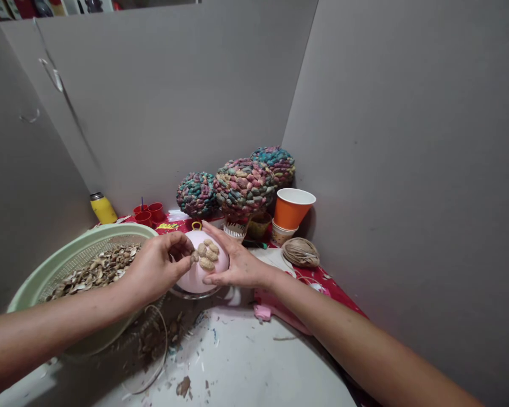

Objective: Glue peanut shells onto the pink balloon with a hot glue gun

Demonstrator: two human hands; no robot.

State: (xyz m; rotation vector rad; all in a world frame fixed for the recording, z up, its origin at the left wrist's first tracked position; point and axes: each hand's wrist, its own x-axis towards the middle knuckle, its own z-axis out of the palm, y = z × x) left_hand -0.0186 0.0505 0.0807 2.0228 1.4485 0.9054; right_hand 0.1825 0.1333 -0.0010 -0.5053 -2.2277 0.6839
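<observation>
A smooth pink ball, perhaps a balloon [190, 278], rests in a shallow clear dish [195, 295]. Several peanut shells [209, 255] sit on its upper side. The fingertips of my left hand [163, 263] are closed in a pinch on a peanut shell [194, 256], held against the ball beside the others. My right hand [241, 263] is wrapped round the ball's right side, thumb low and fingers at the top. A yellow ring [196, 225] shows at the ball's top; whether it is attached I cannot tell.
On the left stands a green basket [21, 302] full of shell pieces. Behind are several colourful shell-covered balls [244, 186], an orange cup [292, 209], a twine coil [301, 252], red cups [156, 212] and a yellow bottle [104, 209]. A pink glue gun [280, 311] lies right.
</observation>
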